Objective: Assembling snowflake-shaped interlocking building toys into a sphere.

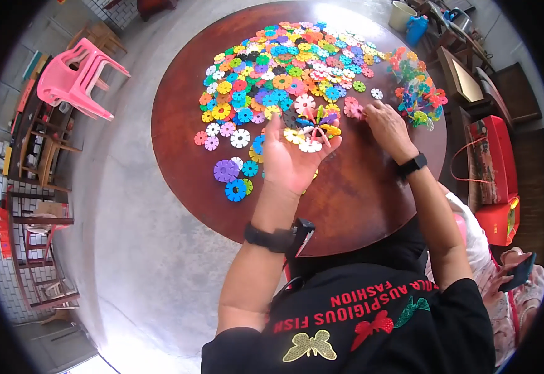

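My left hand (291, 161) is turned palm up and holds a small cluster of interlocked plastic flower discs (319, 127) in several colours between thumb and fingers. To its right, my right hand (389, 129) points down at the table with its fingers closed. A pink flower disc (354, 108) shows at its fingertips; part of it is hidden. Loose notched flower discs (272, 68) of many colours cover much of the far half of the round table (181, 140). Purple, blue and white ones lie left of my left hand.
A built-up bunch of translucent flower pieces (418, 96) stands at the table's right edge. Pink stacked plastic chairs (75, 78) are on the left. At right sits a person with a phone (521, 273), near a red bag (495, 159). A blue jug (416, 30) is behind.
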{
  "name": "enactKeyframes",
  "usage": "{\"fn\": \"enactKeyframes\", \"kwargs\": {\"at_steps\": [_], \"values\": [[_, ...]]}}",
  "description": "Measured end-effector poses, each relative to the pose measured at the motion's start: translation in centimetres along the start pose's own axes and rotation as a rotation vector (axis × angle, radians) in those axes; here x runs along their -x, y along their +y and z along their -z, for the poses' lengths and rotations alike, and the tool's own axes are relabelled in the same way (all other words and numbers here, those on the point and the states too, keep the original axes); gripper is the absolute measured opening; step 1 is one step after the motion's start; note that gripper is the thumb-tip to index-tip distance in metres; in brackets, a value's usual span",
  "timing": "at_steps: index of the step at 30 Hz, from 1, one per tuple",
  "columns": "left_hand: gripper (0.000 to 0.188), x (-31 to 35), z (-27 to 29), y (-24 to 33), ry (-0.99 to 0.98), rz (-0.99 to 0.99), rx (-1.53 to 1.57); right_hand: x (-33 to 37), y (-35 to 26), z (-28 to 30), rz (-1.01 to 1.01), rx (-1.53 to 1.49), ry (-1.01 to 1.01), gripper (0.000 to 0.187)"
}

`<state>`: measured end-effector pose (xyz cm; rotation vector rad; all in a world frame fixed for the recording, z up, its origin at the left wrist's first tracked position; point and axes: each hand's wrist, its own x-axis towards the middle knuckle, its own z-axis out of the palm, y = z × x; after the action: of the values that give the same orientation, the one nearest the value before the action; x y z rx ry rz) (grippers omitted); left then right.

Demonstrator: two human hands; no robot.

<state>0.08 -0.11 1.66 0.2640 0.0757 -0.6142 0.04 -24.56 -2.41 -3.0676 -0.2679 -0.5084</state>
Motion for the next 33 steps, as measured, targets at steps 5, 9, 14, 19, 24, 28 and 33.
{"fn": "enactKeyframes", "kwargs": {"at_steps": [5,9,14,19,24,28,33], "values": [[0.044,0.2,-0.7,-0.7,0.003,-0.013,-0.075,2.2,-0.9,2.4,-0.040,-0.042,-0.141,0.011],[0.049,0.3,-0.2,-0.6,-0.174,0.025,-0.134,2.3,-2.9,5.6,-0.061,-0.435,0.135,0.007],[0.057,0.4,-1.0,-1.0,-0.030,0.038,-0.119,2.2,-5.5,8.9,-0.236,-0.862,0.112,0.008],[0.055,0.1,-0.5,-1.5,-0.039,0.070,-0.149,2.2,-6.2,9.2,-0.230,-1.029,0.157,0.009],[0.052,-0.1,-0.9,-1.9,0.021,0.096,-0.140,2.2,-6.2,9.4,-0.143,-0.925,0.259,0.014],[0.056,0.1,-1.0,-1.7,0.035,0.126,-0.142,2.4,-6.6,9.8,-0.194,-0.948,0.235,0.013],[0.056,0.4,-1.2,-1.8,-0.032,0.192,-0.161,2.5,-7.0,9.9,-0.223,-0.943,0.236,0.011]]}}
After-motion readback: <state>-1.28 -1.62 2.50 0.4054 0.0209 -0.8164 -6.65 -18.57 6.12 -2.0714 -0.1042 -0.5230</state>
